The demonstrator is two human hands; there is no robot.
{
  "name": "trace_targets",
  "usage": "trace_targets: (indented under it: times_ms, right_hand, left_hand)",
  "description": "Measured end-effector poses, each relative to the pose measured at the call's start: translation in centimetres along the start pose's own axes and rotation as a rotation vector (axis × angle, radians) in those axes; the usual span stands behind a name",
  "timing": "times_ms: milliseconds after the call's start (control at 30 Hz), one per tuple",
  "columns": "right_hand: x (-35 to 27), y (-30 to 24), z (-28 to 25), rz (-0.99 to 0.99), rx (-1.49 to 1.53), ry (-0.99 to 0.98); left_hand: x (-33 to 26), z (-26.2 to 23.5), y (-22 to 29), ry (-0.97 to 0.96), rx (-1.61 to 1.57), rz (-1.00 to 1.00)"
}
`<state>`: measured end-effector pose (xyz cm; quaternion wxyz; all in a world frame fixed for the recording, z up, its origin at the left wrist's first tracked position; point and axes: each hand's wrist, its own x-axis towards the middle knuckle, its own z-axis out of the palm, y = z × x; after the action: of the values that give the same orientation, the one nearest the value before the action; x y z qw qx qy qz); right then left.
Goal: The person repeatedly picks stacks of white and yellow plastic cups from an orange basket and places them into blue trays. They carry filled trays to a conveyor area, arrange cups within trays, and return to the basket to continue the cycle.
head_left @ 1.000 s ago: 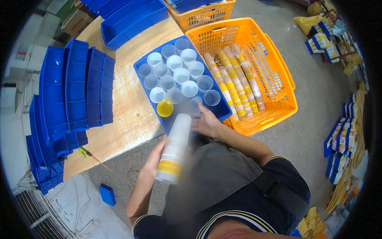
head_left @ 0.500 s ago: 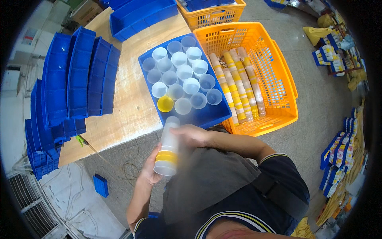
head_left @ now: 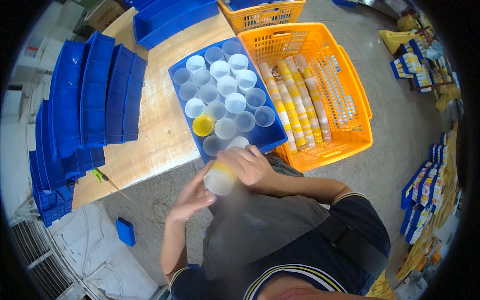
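Note:
My right hand is wrapped over a tilted stack of frosted plastic cups with a yellow band among them. My left hand grips the stack from the left side, its thumb near the lower rim. Just ahead, a blue tray on the table holds rows of upright translucent cups and one yellow cup. A clear cup stands in the near row. Beside my right fingers shows another pale cup; whether it belongs to the stack I cannot tell.
An orange crate right of the tray holds long stacks of white and yellow cups. Blue bins are piled at the left on the wooden table. Another blue bin and an orange crate lie farther back.
The cup stack has moved up toward the tray's near edge with both hands. My right hand now covers its upper part. An additional clear cup stands in the tray's near row.

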<state>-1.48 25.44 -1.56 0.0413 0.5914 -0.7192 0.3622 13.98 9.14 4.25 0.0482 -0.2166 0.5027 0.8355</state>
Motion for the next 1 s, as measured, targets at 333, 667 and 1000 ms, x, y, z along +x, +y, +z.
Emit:
trace_targets:
  times_ms: [333, 667, 1000]
  right_hand:
    - [-2.0, 1.6, 0.7, 0.12, -0.082, 0.055]
    - [-2.4, 4.5, -2.3, 0.467, -0.187, -0.033]
    - [-1.1, 4.5, -3.9, 0.511, -0.214, 0.041]
  left_hand:
    - [5.1, 1.8, -2.8, 0.442, 0.833, 0.23]
    - [1.0, 0.1, 2.3, 0.531, 0.605, 0.443]
    - [0.0, -0.2, 1.1, 0.724, 0.858, 0.639]
